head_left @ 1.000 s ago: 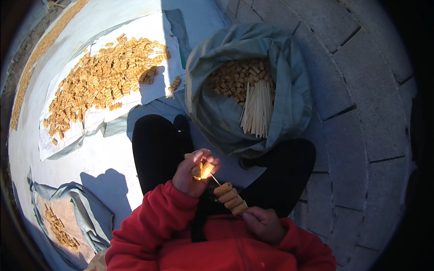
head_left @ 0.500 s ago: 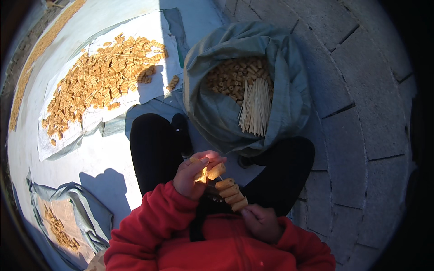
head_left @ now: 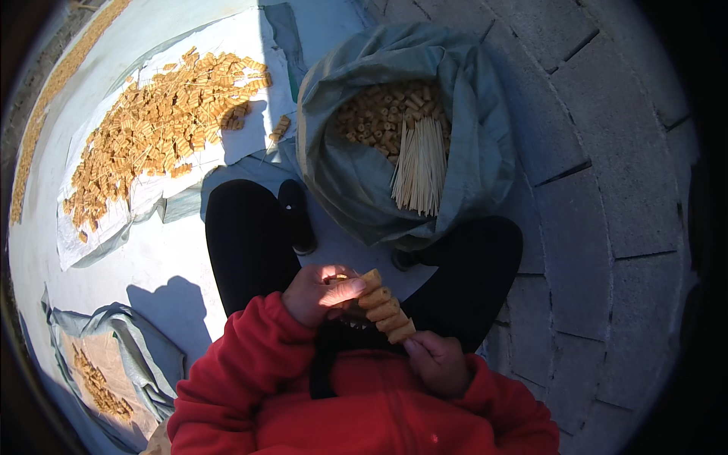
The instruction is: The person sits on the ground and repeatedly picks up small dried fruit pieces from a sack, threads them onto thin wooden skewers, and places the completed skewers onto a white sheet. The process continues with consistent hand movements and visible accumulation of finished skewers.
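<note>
Between my hands is a skewer of several golden-brown hollow rolls (head_left: 385,309), lying crosswise on a thin stick and packed side by side. My left hand (head_left: 318,294) is closed at its upper end, thumb pressed on the top roll; part of another roll shows among its fingers. At the lower end, my right hand (head_left: 440,364) pinches close to the last roll; the stick there is hidden by the fingers. Beyond my knees stands a grey-green woven sack (head_left: 334,189), rolled open, holding loose rolls (head_left: 383,110) and a bundle of pale thin sticks (head_left: 421,167).
To the far left, many filled skewers (head_left: 159,114) lie heaped on a white sheet (head_left: 83,246). One small skewer (head_left: 280,127) lies apart by the sack. More rolls (head_left: 100,387) rest on a cloth (head_left: 155,353) at lower left. Grey paving (head_left: 599,250) runs along the right.
The top roll has slid down the stick against the others, pushed by my left hand. My right hand keeps its hold on the lower end. The whole view has shifted slightly.
</note>
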Tool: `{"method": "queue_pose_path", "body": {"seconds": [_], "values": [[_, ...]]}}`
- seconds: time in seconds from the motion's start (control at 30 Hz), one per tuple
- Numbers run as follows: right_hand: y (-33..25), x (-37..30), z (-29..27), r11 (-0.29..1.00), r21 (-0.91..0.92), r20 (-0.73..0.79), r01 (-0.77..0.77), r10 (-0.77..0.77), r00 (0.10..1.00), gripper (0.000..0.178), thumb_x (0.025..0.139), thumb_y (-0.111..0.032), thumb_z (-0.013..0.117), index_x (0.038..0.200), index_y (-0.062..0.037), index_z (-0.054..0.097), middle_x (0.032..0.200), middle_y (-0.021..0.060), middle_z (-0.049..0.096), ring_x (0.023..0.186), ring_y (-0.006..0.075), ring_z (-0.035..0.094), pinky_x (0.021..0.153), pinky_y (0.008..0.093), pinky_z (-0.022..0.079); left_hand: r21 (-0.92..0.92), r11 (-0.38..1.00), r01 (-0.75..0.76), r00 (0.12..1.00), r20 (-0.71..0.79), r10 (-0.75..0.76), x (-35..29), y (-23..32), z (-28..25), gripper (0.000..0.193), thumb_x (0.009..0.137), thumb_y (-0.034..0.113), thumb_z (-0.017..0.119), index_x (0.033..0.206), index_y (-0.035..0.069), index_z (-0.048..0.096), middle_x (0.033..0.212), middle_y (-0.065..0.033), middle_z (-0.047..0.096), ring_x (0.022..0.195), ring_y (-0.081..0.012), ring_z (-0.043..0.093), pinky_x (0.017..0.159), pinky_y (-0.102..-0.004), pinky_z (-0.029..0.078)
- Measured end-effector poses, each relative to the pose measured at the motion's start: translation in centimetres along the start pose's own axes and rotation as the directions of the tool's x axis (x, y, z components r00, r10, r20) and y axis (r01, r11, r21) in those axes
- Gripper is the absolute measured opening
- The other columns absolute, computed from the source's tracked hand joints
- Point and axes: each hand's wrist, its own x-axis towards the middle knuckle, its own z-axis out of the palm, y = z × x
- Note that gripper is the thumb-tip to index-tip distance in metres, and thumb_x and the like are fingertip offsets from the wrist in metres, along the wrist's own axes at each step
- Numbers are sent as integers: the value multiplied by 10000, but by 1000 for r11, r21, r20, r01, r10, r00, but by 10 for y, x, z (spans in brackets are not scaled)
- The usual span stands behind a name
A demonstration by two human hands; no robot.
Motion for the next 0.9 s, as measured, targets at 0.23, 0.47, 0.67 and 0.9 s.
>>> {"method": "queue_pose_path", "body": {"seconds": [0.23, 0.47, 0.67, 0.9], "values": [[-13, 15, -9, 954, 268, 119, -135, 106, 987, 238, 937, -147, 456, 1090, -4, 569, 701, 31, 588, 563, 71, 517, 562, 204, 427, 81, 992, -93, 994, -43, 96, -3, 21, -8, 228, 848, 202, 623, 902, -19, 610, 611, -6, 521, 472, -51, 421, 440, -193, 322], [-2, 89, -51, 936, 351, -149, -34, 91, 985, 279, 943, -221, 449, 1063, 2, 567, 747, 40, 597, 533, 64, 477, 519, 201, 407, -512, 189, -838, 527, -668, 526, -43, 92, -202, 276, 929, 247, 511, 1080, 17, 525, 706, -27, 524, 568, -72, 472, 392, -171, 339], [18, 240, -69, 960, -271, -390, -65, -48, 919, 405, 847, -306, 587, 1059, 39, 570, 917, 169, 616, 802, 301, 604, 719, 360, 490, -553, 578, -600, 800, -389, 457, 10, 90, -108, 305, 940, 256, 465, 1152, 43, 515, 772, -25, 525, 589, -83, 444, 432, -191, 362], [-8, 298, -58, 643, -621, -530, -448, 76, 845, 564, 818, -461, 571, 1055, 50, 533, 1123, 244, 545, 991, 385, 567, 856, 421, 458, -264, 810, -524, 847, -266, 461, 40, 98, -77, 257, 884, 184, 495, 1073, 19, 550, 675, -56, 510, 493, -117, 441, 409, -226, 377]]}}
